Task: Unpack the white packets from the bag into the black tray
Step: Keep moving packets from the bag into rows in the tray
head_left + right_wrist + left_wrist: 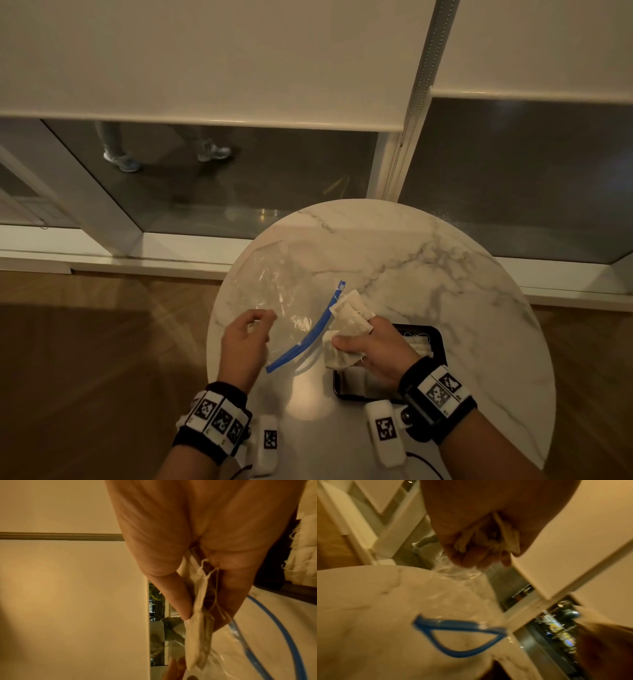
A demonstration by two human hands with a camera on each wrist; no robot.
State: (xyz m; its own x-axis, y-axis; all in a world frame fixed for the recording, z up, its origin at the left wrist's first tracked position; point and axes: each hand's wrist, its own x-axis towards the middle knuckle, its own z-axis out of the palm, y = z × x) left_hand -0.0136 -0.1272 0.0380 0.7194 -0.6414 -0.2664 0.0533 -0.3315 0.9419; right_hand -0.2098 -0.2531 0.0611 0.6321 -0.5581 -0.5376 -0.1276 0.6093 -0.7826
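Right hand (373,353) pinching white packets (349,318) above black tray (440,342), left hand (243,342) gripping clear bag (284,294), marble table (428,274)

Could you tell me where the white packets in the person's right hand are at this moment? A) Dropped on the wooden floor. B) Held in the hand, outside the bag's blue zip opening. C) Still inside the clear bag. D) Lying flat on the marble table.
B: the right hand grips the white packets just outside the blue zip of the bag, beside the black tray.

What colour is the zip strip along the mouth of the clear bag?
Blue; the zip strip shows best in the head view.
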